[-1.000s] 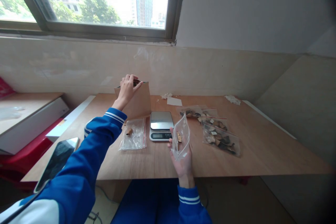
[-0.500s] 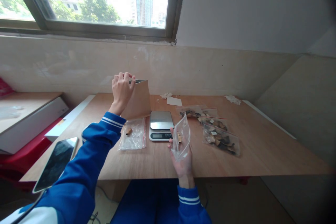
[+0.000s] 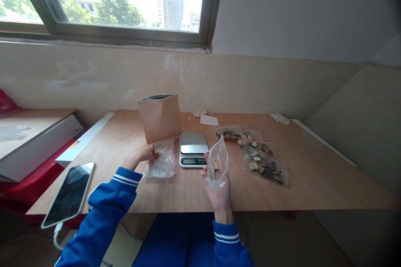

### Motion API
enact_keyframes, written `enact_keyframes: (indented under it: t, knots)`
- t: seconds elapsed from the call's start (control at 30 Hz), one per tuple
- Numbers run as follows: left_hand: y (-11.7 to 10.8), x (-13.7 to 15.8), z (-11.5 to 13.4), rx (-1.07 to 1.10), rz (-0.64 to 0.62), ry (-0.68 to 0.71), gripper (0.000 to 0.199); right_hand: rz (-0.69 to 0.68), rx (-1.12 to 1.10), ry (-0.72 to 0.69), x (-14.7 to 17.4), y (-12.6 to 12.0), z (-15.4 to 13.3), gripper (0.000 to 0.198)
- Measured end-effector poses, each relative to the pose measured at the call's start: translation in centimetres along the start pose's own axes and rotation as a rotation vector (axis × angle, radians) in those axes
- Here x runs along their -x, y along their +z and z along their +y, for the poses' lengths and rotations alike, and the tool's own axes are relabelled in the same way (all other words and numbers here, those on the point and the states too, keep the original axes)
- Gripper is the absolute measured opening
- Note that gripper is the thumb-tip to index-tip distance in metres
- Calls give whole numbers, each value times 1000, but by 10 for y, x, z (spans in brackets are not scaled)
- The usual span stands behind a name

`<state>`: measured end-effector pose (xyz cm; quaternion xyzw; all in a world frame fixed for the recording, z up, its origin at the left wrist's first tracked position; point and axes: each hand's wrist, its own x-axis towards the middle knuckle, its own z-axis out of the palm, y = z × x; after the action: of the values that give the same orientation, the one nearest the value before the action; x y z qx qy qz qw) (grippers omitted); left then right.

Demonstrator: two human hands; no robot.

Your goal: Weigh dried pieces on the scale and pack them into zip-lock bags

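Observation:
My left hand [image 3: 144, 154] reaches down to a stack of clear zip bags [image 3: 161, 166], its fingertips closed on a small brown dried piece [image 3: 156, 155] that lies on top. My right hand [image 3: 221, 196] holds a clear zip bag [image 3: 220, 171] upright with its mouth spread; a few tan dried pieces [image 3: 216, 162] show inside. Between the hands stands a kitchen scale [image 3: 193, 143] with a steel plate; its display is too small to read. Behind the stack, a brown paper pouch [image 3: 159, 119] stands upright with its top open.
Several filled zip bags [image 3: 266, 167] of dark and tan dried pieces lie on the right of the wooden table [image 3: 194, 192]. A white card [image 3: 209, 120] and crumpled tissue [image 3: 280, 119] lie near the wall. At the left edge rests a phone [image 3: 69, 194] with a cable plugged in.
My left hand has come down from the top of the paper pouch to the brown piece on the bag stack and closed on it. My right hand stays with its bag.

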<state>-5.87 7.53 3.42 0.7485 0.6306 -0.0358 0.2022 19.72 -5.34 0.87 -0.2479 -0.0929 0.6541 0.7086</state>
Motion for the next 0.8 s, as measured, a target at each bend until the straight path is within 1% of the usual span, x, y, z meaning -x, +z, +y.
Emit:
enact_keyframes:
  t: [0.07,0.1,0.2,0.27,0.3,0.33,0.4,0.43,0.47,0.5,0.53,0.6,0.67,0.73,0.8]
  knots:
    - [-10,0,3,3,6,40,12,2,4,-5,0,0,0,30]
    - [-18,1,5,9,15,65,12,1,5,-8,-1,0,0,30]
    - [-52,3,16,27,119,156,16,-8,14,-11,-1,-1,-1,29]
    - [-81,3,27,-1,328,271,17,-12,25,-11,-1,-1,-2,29]
    - [-95,2,33,-7,454,357,17,-14,30,-10,-1,-1,-2,30]
    - [-108,-1,40,-2,601,413,18,-16,32,-8,-1,-1,-3,30]
    - [-129,-11,51,1,901,444,20,-17,26,-4,0,0,-4,30]
    - [-136,-18,56,13,1015,432,23,-21,21,-2,1,0,-5,30]
    - [-141,-26,60,25,1078,400,25,-27,16,-2,2,0,-5,30]
    - [-143,-34,62,33,1089,361,25,-36,14,-5,3,0,-6,30]
    - [-143,-42,63,32,1048,329,25,-49,14,-9,3,0,-6,31]
    - [-139,-56,62,45,927,290,26,-88,26,-26,4,1,-7,31]
    - [-131,-63,59,77,860,253,29,-127,46,-50,5,1,-9,32]
    - [-125,-64,56,93,851,214,32,-156,59,-67,6,1,-10,32]
    - [-121,-61,57,76,876,210,33,-175,54,-74,7,1,-11,33]
